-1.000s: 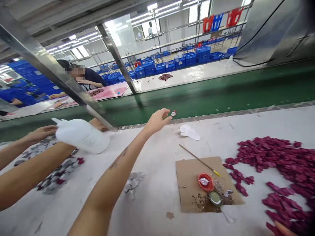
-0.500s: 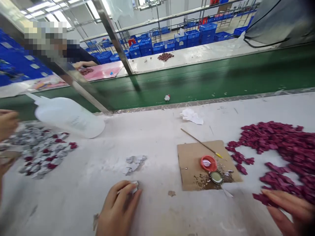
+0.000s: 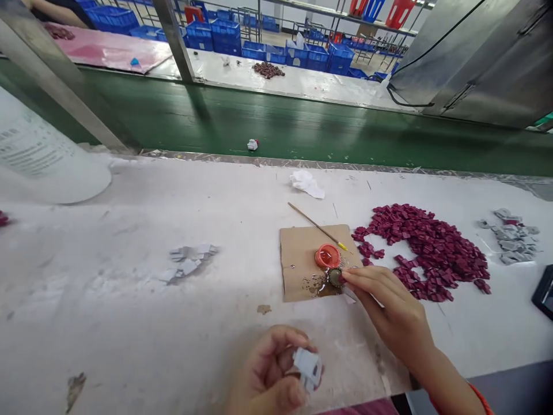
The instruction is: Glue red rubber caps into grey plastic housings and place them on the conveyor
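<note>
White table (image 3: 142, 334) under cardboard (image 3: 298, 248), maroon pieces (image 3: 453, 248), grey pieces (image 3: 189, 265), crumpled paper (image 3: 307, 184)

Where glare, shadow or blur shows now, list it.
Head view: pale sheen on the green belt and the pink sheet; head view: a dark streak on the belt below the steel post; head view: the left hand looks slightly soft.

Print on the white bottle (image 3: 47, 158) is too blurred to read.

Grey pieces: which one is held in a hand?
The grey piece in the person's left hand; the other visible ones lie unheld, grouped on the white tabletop or, for one, alone on the green belt.
</note>
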The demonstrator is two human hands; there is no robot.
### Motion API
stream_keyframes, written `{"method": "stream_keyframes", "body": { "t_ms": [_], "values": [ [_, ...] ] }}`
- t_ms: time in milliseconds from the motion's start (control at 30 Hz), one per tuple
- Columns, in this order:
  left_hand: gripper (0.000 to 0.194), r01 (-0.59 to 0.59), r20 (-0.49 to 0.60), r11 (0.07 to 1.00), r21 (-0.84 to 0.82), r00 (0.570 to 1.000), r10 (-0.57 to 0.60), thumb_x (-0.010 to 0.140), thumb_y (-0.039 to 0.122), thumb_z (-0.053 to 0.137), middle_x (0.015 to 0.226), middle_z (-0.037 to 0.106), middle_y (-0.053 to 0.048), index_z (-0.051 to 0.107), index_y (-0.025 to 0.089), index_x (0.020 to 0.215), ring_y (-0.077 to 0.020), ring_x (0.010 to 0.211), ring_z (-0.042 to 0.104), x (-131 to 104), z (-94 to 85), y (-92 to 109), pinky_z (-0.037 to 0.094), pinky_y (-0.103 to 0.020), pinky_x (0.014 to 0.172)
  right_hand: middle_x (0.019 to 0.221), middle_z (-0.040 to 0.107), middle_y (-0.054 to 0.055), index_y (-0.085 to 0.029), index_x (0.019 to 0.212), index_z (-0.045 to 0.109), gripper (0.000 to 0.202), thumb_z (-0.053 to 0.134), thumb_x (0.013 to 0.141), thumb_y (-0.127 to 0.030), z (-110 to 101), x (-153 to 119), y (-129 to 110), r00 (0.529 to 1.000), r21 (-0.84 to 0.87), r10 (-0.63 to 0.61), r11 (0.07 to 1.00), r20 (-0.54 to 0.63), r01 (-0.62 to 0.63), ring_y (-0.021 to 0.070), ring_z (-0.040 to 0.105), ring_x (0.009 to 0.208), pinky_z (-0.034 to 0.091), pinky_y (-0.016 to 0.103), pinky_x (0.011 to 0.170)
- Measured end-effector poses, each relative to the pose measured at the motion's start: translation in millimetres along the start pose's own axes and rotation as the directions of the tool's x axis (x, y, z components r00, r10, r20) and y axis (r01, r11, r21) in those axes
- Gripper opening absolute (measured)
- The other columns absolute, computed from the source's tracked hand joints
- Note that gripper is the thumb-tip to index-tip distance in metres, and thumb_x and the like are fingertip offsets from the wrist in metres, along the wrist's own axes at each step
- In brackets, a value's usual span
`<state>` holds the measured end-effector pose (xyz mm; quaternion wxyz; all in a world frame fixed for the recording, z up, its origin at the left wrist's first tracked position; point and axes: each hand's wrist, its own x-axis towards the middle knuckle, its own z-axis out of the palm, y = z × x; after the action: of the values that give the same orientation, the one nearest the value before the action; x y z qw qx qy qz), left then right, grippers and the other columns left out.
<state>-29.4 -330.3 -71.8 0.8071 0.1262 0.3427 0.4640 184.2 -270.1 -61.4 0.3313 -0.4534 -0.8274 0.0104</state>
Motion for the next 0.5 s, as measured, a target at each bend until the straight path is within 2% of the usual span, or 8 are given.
{"method": "stream_keyframes", "body": {
  "t_ms": [100, 200, 300, 367, 433, 500],
  "values": [
    [0.034, 0.007, -0.012, 1.000, -0.010, 1.000, -0.007, 0.052, 0.036, 0.091, 0.081, 0.071, 0.002, 0.073, 0.026, 0.078, -0.0047, 0.061, 0.060, 0.2, 2.2, -6.1, 0.045, -0.013, 0.056, 0.096, 0.070, 0.005, -0.019, 0.107, 0.064, 0.027, 0.055, 0.087, -0.003, 1.1, -0.1, 1.7, 0.999, -0.012, -0.016, 1.000, 0.033, 0.016, 0.0166, 0.064, 0.090, 0.054, 0.032, 0.080],
    [0.028, -0.115, -0.073, 0.978, 0.174, 0.989, 0.130, 0.055, 0.021, 0.089, 0.087, 0.071, 0.001, 0.071, 0.025, 0.076, -0.0094, 0.074, 0.065, -2.5, 0.6, -7.3, 0.050, -0.015, 0.064, 0.097, 0.070, 0.005, -0.020, 0.107, 0.064, 0.028, 0.054, 0.087, -0.003, 1.1, 0.4, 0.4, 0.999, -0.023, -0.015, 1.000, 0.047, 0.016, 0.0170, 0.064, 0.090, 0.055, 0.032, 0.078],
    [0.031, -0.269, -0.036, 0.850, 0.453, 0.947, 0.319, 0.059, 0.006, 0.078, 0.089, 0.069, 0.002, 0.070, 0.028, 0.079, -0.0132, 0.087, 0.067, -2.4, -0.3, -6.8, 0.054, -0.018, 0.074, 0.095, 0.070, 0.004, -0.021, 0.105, 0.065, 0.027, 0.056, 0.087, -0.004, 0.7, 0.9, -2.6, 1.000, -0.031, -0.003, 1.000, 0.027, 0.004, 0.0170, 0.064, 0.088, 0.055, 0.033, 0.078],
    [0.036, -0.341, 0.033, 0.738, 0.582, 0.917, 0.398, 0.061, 0.003, 0.070, 0.092, 0.069, 0.001, 0.070, 0.030, 0.086, -0.0137, 0.088, 0.067, -1.4, -0.2, -6.4, 0.055, -0.018, 0.073, 0.093, 0.070, 0.005, -0.021, 0.104, 0.065, 0.026, 0.059, 0.085, -0.004, 1.5, 0.8, -4.0, 1.000, -0.034, 0.004, 0.999, -0.003, -0.004, 0.0172, 0.064, 0.088, 0.055, 0.033, 0.078],
    [0.037, -0.360, 0.073, 0.714, 0.601, 0.914, 0.399, 0.066, 0.004, 0.064, 0.096, 0.070, 0.000, 0.069, 0.030, 0.091, -0.0142, 0.090, 0.068, -0.8, -0.1, -6.0, 0.055, -0.018, 0.070, 0.094, 0.071, 0.005, -0.020, 0.104, 0.065, 0.026, 0.060, 0.084, -0.003, 3.2, 0.6, -4.4, 1.000, -0.031, 0.018, 0.999, -0.011, -0.018, 0.0175, 0.064, 0.088, 0.054, 0.033, 0.079],
    [0.033, -0.315, 0.068, 0.768, 0.558, 0.939, 0.337, 0.070, 0.007, 0.062, 0.099, 0.071, -0.002, 0.069, 0.029, 0.095, -0.0152, 0.092, 0.069, -1.1, -1.2, -5.7, 0.056, -0.019, 0.072, 0.094, 0.071, 0.004, -0.021, 0.105, 0.064, 0.027, 0.060, 0.084, -0.004, 4.5, 0.3, -4.2, 0.999, -0.023, 0.037, 0.999, -0.004, -0.037, 0.0175, 0.064, 0.088, 0.054, 0.034, 0.079]
  ]
}}
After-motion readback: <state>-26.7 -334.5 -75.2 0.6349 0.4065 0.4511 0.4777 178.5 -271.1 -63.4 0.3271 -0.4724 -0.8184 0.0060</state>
